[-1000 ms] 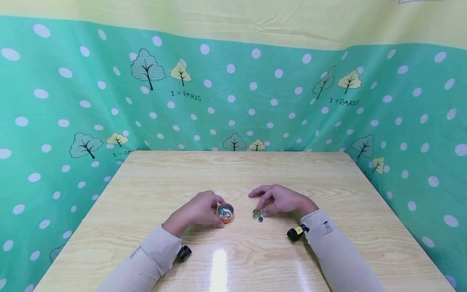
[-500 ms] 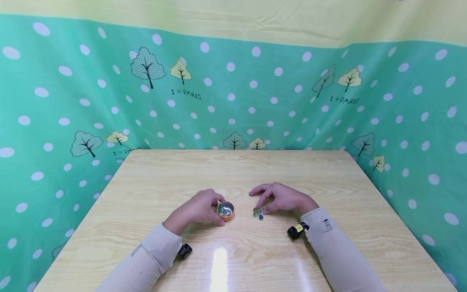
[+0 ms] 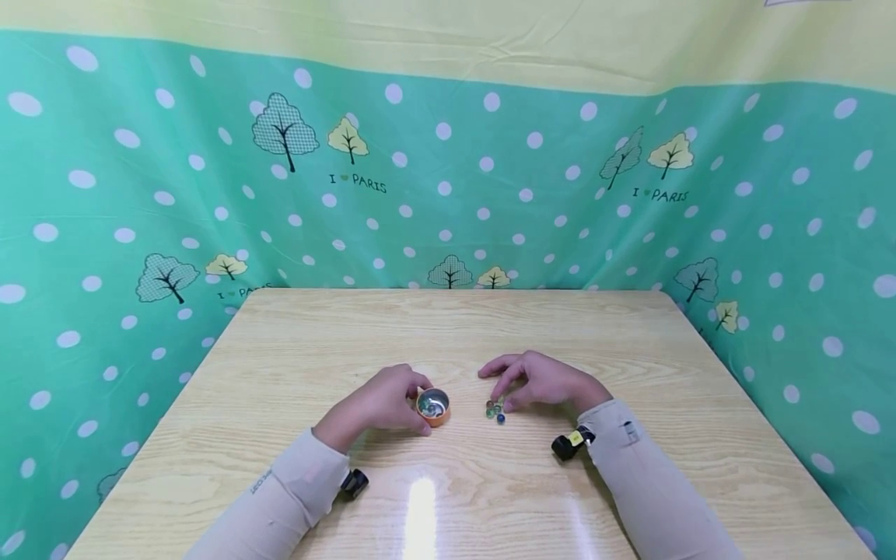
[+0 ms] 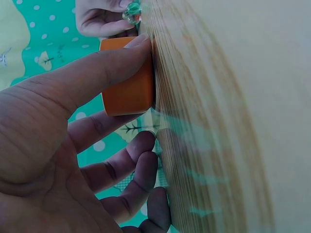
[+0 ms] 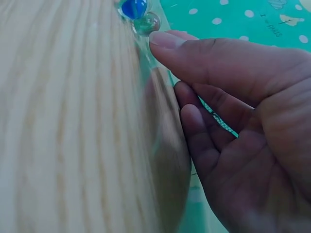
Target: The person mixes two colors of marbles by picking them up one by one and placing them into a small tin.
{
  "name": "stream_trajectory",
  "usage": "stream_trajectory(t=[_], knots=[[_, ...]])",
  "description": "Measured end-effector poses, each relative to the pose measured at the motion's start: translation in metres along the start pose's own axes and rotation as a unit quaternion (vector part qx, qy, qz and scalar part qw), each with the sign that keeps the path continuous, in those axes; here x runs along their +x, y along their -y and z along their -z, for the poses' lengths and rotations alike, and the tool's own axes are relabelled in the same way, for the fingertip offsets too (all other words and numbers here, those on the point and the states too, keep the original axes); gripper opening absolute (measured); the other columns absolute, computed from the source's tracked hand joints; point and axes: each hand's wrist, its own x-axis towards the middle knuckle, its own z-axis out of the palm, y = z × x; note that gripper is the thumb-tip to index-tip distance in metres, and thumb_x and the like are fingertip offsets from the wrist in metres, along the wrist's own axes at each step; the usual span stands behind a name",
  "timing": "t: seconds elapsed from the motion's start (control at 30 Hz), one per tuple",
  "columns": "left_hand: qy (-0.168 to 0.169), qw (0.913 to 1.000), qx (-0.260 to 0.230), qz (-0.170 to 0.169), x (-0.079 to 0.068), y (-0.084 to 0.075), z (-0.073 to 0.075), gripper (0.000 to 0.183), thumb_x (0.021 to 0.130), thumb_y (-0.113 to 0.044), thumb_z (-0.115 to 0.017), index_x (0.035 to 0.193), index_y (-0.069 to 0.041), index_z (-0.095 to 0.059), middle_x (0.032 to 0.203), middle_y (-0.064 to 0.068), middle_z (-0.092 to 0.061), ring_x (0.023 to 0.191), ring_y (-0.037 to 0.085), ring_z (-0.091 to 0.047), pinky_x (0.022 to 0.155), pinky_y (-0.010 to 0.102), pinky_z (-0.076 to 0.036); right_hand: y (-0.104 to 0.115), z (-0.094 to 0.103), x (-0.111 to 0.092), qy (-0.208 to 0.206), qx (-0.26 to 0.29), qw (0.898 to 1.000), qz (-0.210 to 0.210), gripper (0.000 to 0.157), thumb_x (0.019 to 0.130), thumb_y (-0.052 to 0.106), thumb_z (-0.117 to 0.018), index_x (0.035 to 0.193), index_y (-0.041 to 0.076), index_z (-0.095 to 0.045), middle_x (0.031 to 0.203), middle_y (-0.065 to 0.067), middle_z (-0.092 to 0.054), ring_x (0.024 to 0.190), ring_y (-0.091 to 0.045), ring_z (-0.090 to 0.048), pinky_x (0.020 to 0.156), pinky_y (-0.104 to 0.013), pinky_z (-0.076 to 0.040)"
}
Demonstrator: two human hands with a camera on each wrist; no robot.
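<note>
A small orange cup [image 3: 437, 424] with a shiny metal inside stands upright on the table, and some glassy pieces show in it. My left hand [image 3: 392, 400] holds this cup between thumb and index finger; in the left wrist view the other fingers curl beside the cup's orange wall [image 4: 129, 94]. To the right lies a tight cluster of glass marbles [image 3: 490, 413], with a blue marble [image 3: 500, 418] at its near side. My right hand [image 3: 546, 379] has thumb and index finger on either side of the cluster, pinching at it. The right wrist view shows the thumb tip against a clear marble [image 5: 147, 23].
The hands are over the middle of a light wooden table [image 3: 448, 334]. A green dotted curtain [image 3: 448, 210] surrounds its back and sides. Black wrist cameras, left [image 3: 355, 483] and right [image 3: 565, 447], sit below each sleeve cuff.
</note>
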Motion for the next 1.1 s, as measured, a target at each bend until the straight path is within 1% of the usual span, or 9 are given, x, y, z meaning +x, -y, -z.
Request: stream_trajectory(t=[0.17,0.4,0.6,0.77,0.97,1.1], knots=[[-0.002,1.0,0.005,-0.003,0.001,0.001,-0.001,0.05,0.066,-0.029,-0.1,0.108,-0.021,-0.076,0.093,-0.001,-0.061,0.087,0.017,-0.053,0.076,0.035,-0.044,0.004,0.001,0.0,-0.004,0.005,1.0,-0.005,0.018,0.084,0.015,-0.087,0.097,0.026,-0.083,0.145,0.004,-0.061,0.143,-0.024,-0.048,0.122,-0.054,-0.027],[-0.004,1.0,0.003,0.005,0.0,0.0,0.0,0.048,0.066,-0.028,-0.1,0.107,-0.023,-0.076,0.092,-0.002,-0.06,0.087,0.018,-0.052,0.076,0.036,-0.043,0.014,0.002,0.0,-0.01,0.002,1.0,-0.017,0.017,0.085,0.016,-0.086,0.098,0.024,-0.083,0.143,0.003,-0.063,0.141,-0.025,-0.051,0.12,-0.05,-0.035],[-0.007,1.0,0.002,-0.003,-0.001,-0.001,0.001,0.048,0.065,-0.028,-0.1,0.106,-0.022,-0.076,0.09,-0.002,-0.06,0.085,0.018,-0.052,0.074,0.036,-0.043,0.016,0.002,0.001,-0.034,0.006,0.999,-0.023,0.016,0.087,0.016,-0.084,0.101,0.022,-0.082,0.138,0.002,-0.066,0.135,-0.025,-0.056,0.114,-0.05,-0.043],[-0.009,0.9999,-0.002,-0.01,-0.001,-0.001,0.001,0.049,0.065,-0.027,-0.101,0.106,-0.021,-0.076,0.091,-0.001,-0.061,0.085,0.018,-0.053,0.075,0.036,-0.044,0.016,0.002,0.002,-0.051,0.009,0.998,-0.022,0.017,0.087,0.015,-0.084,0.103,0.02,-0.082,0.134,0.001,-0.069,0.132,-0.025,-0.058,0.114,-0.05,-0.043],[-0.005,0.9998,-0.004,-0.016,-0.002,0.0,-0.001,0.049,0.066,-0.026,-0.1,0.108,-0.019,-0.076,0.091,0.0,-0.061,0.086,0.018,-0.052,0.075,0.037,-0.044,0.014,-0.002,0.003,-0.069,0.006,0.997,-0.031,0.018,0.086,0.017,-0.085,0.104,0.022,-0.082,0.131,0.006,-0.069,0.128,-0.021,-0.06,0.108,-0.045,-0.047],[-0.005,0.9998,-0.002,-0.019,-0.002,0.0,-0.001,0.049,0.066,-0.027,-0.1,0.108,-0.019,-0.076,0.091,0.0,-0.062,0.086,0.018,-0.052,0.075,0.037,-0.044,0.014,-0.004,0.004,-0.083,-0.007,0.996,-0.027,0.017,0.086,0.018,-0.085,0.103,0.022,-0.082,0.129,0.005,-0.07,0.122,-0.019,-0.062,0.103,-0.043,-0.051]])
